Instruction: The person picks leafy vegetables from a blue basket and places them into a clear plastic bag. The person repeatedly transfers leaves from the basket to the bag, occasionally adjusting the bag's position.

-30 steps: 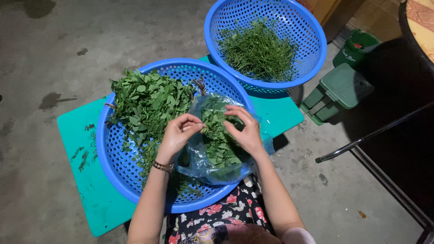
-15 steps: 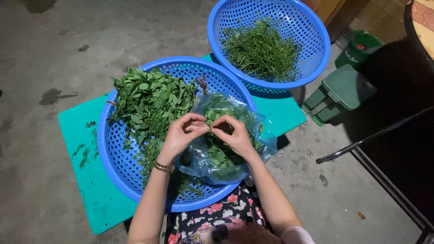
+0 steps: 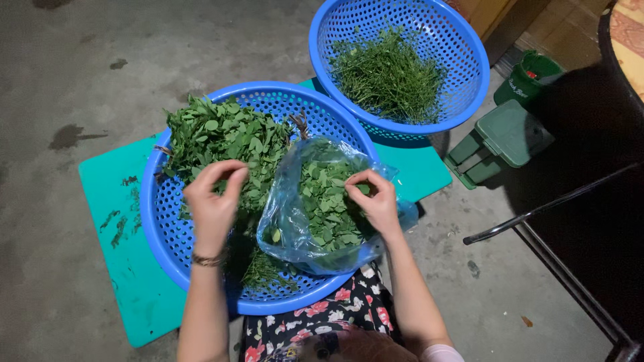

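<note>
Both arms are bare; a thin bracelet (image 3: 206,259) circles the left wrist, a pale sleeve (image 3: 439,352) edges the right, above flowered dark clothing (image 3: 315,322).

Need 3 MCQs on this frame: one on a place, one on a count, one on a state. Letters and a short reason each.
1. Where does the clear plastic bag of leaves lie?
A. in the near blue basket
B. on the green stool
C. in the far basket

2. How many blue baskets are there?
A. one
B. two
C. three

3. What does the far blue basket hold?
A. nothing
B. water
C. thin green stems

Answers: 1 A, the bag sits inside the near basket's rim beside the right hand. 2 B, a near and a far one show. 3 C, a pile of stems fills it.
</note>
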